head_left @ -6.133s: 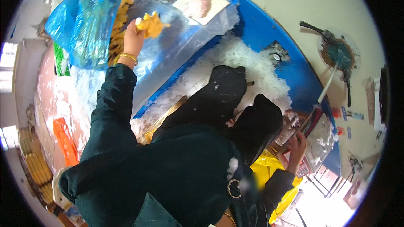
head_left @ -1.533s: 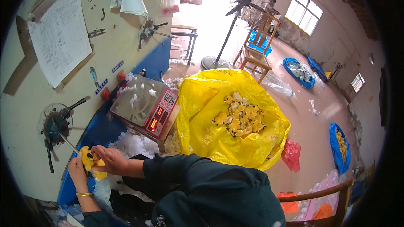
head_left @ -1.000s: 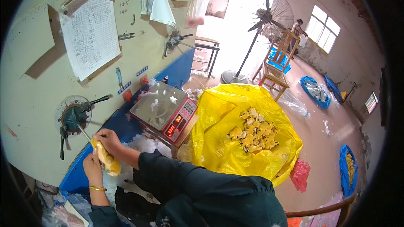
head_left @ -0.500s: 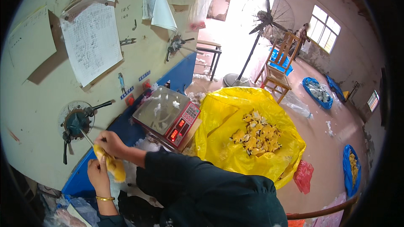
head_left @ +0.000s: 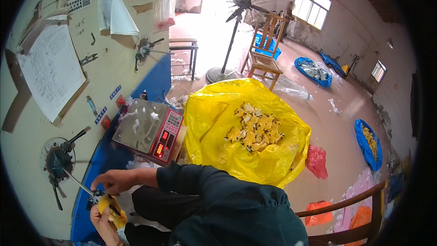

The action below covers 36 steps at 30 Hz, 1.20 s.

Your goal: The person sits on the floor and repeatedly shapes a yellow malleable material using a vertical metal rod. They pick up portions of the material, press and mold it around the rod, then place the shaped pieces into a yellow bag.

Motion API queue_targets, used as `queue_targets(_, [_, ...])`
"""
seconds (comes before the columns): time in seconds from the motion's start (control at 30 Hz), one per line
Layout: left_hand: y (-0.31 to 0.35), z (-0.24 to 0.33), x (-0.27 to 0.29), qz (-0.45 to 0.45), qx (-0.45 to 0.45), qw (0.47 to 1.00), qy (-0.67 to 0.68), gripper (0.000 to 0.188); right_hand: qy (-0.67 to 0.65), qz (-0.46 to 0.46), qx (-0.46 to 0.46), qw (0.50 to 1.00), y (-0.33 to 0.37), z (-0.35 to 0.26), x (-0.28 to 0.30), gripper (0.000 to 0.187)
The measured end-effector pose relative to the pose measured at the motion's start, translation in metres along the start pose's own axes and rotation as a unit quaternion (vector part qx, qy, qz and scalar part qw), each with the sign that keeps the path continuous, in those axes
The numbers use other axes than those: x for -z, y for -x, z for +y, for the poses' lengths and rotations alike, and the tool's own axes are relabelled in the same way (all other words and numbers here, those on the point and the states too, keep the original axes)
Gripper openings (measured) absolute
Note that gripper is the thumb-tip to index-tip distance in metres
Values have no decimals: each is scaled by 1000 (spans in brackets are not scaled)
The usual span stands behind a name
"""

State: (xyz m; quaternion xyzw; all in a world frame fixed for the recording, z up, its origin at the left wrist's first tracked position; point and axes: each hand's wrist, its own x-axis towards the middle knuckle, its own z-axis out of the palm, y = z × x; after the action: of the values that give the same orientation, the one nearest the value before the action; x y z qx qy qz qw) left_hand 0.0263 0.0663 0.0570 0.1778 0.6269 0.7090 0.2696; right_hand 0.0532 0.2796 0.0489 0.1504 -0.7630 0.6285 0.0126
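A small yellow plush toy piece with black markings (head_left: 114,213) is gripped in my left hand (head_left: 101,222), thumb laid over it. It sits close to the tip of a thin metal tube (head_left: 78,181) that sticks out of a dark round fitting (head_left: 59,162) on the machine panel. Just above the plush, my right hand (head_left: 117,182) hovers by the tube's tip, fingers apart and bent, apparently holding nothing. Whitish and dark fluff shows at the tip; whether the tube enters the plush is unclear.
A red scale (head_left: 169,140) with a metal pan stands right of my hands. Beyond it lies a big yellow bag (head_left: 205,141) holding many plush pieces (head_left: 257,127). A standing fan (head_left: 231,41), a wooden chair (head_left: 264,61) and blue sacks (head_left: 371,155) are farther off. A person stands near the window.
My right hand has let go of the plush and lifted off it, fingers opening near the tube. My left hand still holds the plush. The whole view has shifted to the right.
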Motion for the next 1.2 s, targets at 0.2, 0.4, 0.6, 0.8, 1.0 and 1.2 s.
queue_targets(0.2, [9,17,2,-104,105,987,-62,13,127,-266,-43,955,-3,10,-5,38])
queue_targets(0.4, [0,-3,16,-149,119,975,-112,14,197,-247,-60,947,3,19,-10,29])
queue_targets(0.6, [-1,2,18,-82,-18,977,-195,12,393,-132,102,904,-29,30,-16,33])
queue_targets(0.8, [-18,-6,20,-36,-30,989,-144,12,373,-41,70,924,-35,30,-11,37])
queue_targets(1.0, [-21,-51,51,-97,-11,945,-311,25,380,-156,82,908,-25,40,-12,38])
queue_targets(1.2, [-17,-53,36,12,-179,936,-302,24,343,-69,66,934,-17,47,-5,43])
